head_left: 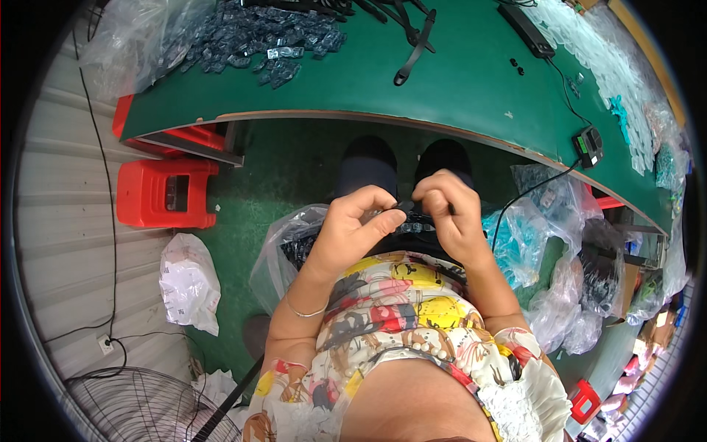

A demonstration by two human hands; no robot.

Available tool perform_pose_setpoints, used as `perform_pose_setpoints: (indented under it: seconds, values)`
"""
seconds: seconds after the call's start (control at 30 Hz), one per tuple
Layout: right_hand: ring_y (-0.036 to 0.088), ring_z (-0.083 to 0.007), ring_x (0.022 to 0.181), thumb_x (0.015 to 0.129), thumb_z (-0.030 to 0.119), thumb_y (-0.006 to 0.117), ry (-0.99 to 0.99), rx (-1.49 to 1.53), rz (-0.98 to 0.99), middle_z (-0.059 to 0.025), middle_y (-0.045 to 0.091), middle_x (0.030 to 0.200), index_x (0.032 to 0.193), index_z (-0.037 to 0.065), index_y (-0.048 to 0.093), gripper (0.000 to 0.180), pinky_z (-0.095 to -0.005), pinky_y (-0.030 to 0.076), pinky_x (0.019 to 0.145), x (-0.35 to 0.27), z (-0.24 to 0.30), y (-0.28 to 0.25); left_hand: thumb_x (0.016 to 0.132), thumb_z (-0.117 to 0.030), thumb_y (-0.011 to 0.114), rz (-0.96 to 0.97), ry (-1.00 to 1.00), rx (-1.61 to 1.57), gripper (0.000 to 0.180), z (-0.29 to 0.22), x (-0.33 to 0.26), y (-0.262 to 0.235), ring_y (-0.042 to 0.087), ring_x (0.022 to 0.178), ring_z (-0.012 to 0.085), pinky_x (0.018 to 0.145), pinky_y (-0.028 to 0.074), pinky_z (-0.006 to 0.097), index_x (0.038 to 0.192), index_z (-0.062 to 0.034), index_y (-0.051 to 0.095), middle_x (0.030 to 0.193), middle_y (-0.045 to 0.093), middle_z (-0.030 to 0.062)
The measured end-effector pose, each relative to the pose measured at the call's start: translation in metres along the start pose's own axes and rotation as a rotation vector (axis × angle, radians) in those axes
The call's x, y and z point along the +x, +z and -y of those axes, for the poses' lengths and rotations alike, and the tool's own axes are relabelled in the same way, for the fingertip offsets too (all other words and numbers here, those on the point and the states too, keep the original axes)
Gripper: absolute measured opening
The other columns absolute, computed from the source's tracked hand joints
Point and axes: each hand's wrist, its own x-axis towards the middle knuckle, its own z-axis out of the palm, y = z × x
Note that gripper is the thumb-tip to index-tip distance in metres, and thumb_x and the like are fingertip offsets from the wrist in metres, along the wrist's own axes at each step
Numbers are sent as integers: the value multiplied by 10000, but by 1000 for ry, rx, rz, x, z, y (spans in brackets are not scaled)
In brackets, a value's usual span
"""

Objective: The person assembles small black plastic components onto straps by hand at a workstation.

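Above my lap, my left hand (357, 227) and my right hand (455, 217) are close together, with their fingers closed. Between the fingertips sits a small black piece (404, 207), which both hands pinch; its kind is too small to tell. Just below it, dark items with small clear glints (420, 225) lie on my lap, partly hidden by the hands. Beyond the hands, a black strap (417, 55) rests on the green table (353, 92) among other black straps.
Many small clear-and-dark packets (243, 37) are heaped at the table's far left. A black power adapter (526, 32) and a small corded device (588, 146) are on the right. A red stool (166, 195), a white bag (189, 283) and plastic bags (519, 243) surround my seat.
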Motion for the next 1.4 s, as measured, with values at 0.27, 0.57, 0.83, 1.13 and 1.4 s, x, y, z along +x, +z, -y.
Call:
perform_pose_setpoints:
  seconds: [0.27,0.57,0.83,1.13,1.4]
  values:
    - [417,-84,520,859,109,532,61,61,183,-16,469,571,705,-15,520,198,-245,325,464,-1,1,3,771,-88,666,-6,228,390,145,0,4,2,479,555,71,493,376,233,747,27,582,596,552,46]
    - [371,-64,505,845,209,559,316,977,289,-6,483,554,632,9,513,296,-222,278,449,-16,-2,14,773,-77,550,249,-95,-428,144,13,-7,1,484,505,62,451,362,191,661,13,556,589,553,43]
    - [366,-66,504,796,199,630,316,1004,219,-19,450,592,672,9,505,259,-218,300,453,-17,-5,18,798,-133,567,314,-192,-550,185,10,-6,-7,494,480,65,444,356,178,669,-1,565,585,561,35]
    - [495,-167,770,661,138,744,-68,306,150,-65,522,838,917,-5,601,326,-261,391,664,5,-9,8,890,-244,535,115,-153,-318,259,10,-4,-13,500,604,55,527,382,163,910,12,571,730,587,41]
    - [472,-85,679,682,19,714,38,401,83,-35,547,833,916,22,601,260,-208,371,552,-3,-15,14,854,-100,582,-133,-102,-746,102,16,-6,-2,500,628,77,589,406,211,918,-21,577,760,587,47]
